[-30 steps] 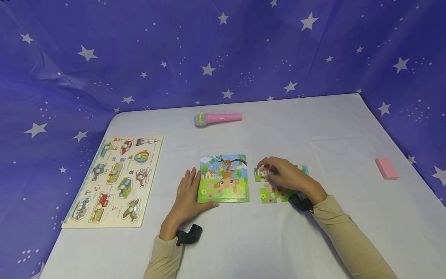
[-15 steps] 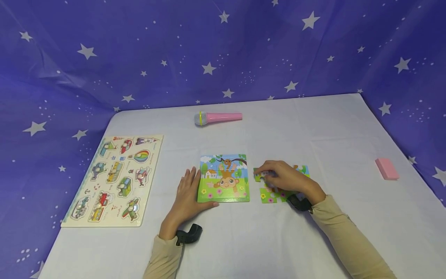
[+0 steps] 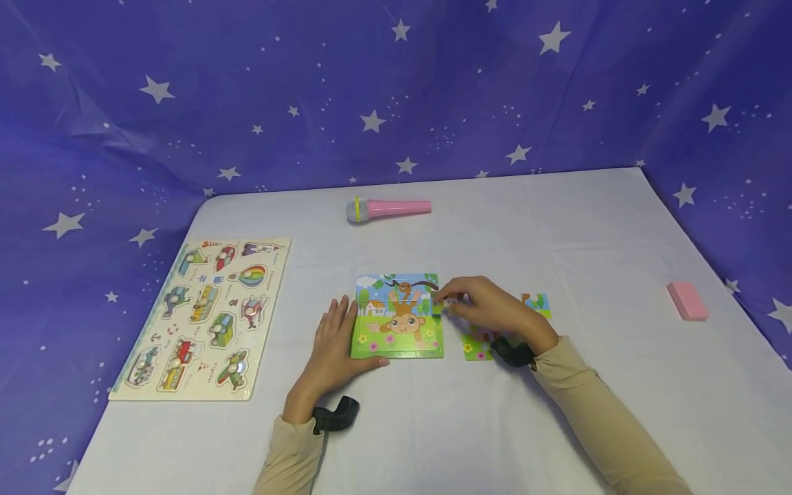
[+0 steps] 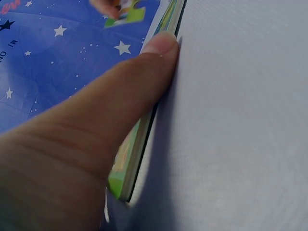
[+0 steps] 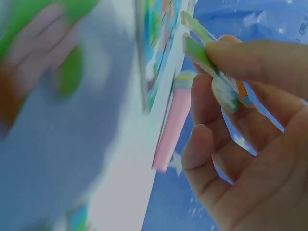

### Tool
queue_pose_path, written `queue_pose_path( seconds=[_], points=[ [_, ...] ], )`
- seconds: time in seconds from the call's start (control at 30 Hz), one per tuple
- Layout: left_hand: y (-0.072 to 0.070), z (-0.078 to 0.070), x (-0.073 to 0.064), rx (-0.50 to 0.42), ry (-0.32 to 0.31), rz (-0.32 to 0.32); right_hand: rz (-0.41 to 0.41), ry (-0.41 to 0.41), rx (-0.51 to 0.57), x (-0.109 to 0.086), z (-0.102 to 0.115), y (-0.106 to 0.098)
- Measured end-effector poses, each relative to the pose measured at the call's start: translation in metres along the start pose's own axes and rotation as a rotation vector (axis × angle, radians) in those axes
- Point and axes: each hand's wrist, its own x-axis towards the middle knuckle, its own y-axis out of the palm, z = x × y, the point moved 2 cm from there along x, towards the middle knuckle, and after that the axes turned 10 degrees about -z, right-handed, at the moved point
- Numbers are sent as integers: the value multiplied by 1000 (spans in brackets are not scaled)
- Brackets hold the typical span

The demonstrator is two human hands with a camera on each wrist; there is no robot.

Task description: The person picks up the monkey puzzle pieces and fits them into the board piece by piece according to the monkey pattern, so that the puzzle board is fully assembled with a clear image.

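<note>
My left hand [image 3: 334, 344] lies at the left side of a square monkey picture puzzle [image 3: 402, 330], its fingers along the left edge. In the left wrist view the thumb [image 4: 139, 72] presses against the near edge of the puzzle. My right hand [image 3: 495, 306] pinches a jigsaw piece [image 5: 198, 52] between thumb and fingers, at the puzzle's right edge. That piece is green with a bit of house on it, and hangs clear of the table in the right wrist view. Loose jigsaw pieces [image 3: 476, 348] lie under and beside the right hand, partly hidden by it.
A pink toy microphone [image 3: 396, 207] lies behind the puzzle. To the left is a vehicle peg puzzle board [image 3: 204, 316]. A pink block [image 3: 687, 300] sits near the table's right edge. Purple star cloth [image 3: 371, 82] hangs behind the white table.
My right hand has lifted the house piece from the loose pieces and carried it left to the puzzle's right edge. My left hand stays in place.
</note>
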Motion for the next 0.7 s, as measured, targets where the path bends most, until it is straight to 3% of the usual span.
queue_pose_path(
  seconds=[0.43, 0.7],
  points=[
    [-2, 0, 1, -10, 5, 11, 13, -92, -199, 47, 42, 55],
    [-1, 0, 1, -15, 9, 8, 63, -84, -208, 70, 54, 79]
  ],
)
